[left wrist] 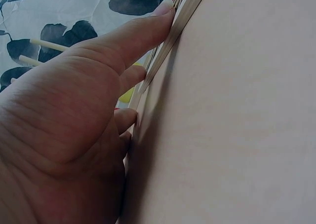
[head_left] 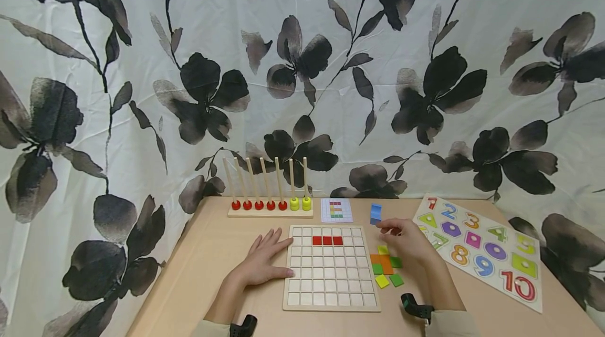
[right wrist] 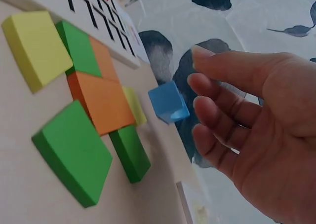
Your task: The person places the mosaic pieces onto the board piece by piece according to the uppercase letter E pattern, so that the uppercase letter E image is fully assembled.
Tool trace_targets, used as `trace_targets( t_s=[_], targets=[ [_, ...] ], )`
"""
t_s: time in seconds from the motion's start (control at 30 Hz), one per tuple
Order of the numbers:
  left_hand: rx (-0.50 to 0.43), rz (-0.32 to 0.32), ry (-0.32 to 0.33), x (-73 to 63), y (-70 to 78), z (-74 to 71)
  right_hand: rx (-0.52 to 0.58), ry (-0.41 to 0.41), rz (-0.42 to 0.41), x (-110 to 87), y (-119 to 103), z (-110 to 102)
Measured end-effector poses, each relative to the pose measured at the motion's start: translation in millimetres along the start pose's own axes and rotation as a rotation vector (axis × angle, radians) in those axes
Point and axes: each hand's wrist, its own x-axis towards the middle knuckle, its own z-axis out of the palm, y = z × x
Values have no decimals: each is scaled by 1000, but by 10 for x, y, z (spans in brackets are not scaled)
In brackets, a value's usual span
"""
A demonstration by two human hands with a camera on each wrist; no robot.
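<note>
A wooden grid board [head_left: 327,287] with white squares lies in the middle of the table, three red tiles [head_left: 327,241] side by side in its second row. My left hand [head_left: 262,261] is spread at the board's left side, its thumb and fingers touching the edge. Over the table to the right hovers my right hand [head_left: 402,240], its fingers loosely bent with nothing between them in the right wrist view. Just beyond its fingertips is a blue block [head_left: 375,212]. Below the hand lie loose orange [right wrist: 104,103], green [right wrist: 74,155] and yellow tiles [right wrist: 38,49].
A rack with upright pegs [head_left: 270,212] and red and yellow beads stands at the back left. Beside it lies a pattern card [head_left: 336,218] with coloured squares. A number and shape board [head_left: 477,250] lies at the right. Behind the table hangs a floral cloth [head_left: 302,106].
</note>
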Motion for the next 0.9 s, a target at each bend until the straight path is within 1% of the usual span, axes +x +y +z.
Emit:
trace_targets(
  t_s=[0.17, 0.4, 0.57, 0.67, 0.9],
  targets=[
    [-1, 1, 0, 2, 3, -4, -4, -54, 36, -5, 44, -3],
    [8, 2, 3, -1, -4, 4, -15, -123, 43, -24, 100, 12],
    [5, -3, 0, -6, -4, 8, -55, -144, 32, -39, 118, 41],
    [7, -5, -1, -9, -2, 8, -65, -142, 38, -49, 120, 66],
    [9, -1, 4, -6, -5, 7, -104, -137, 21, -48, 128, 95]
  ],
)
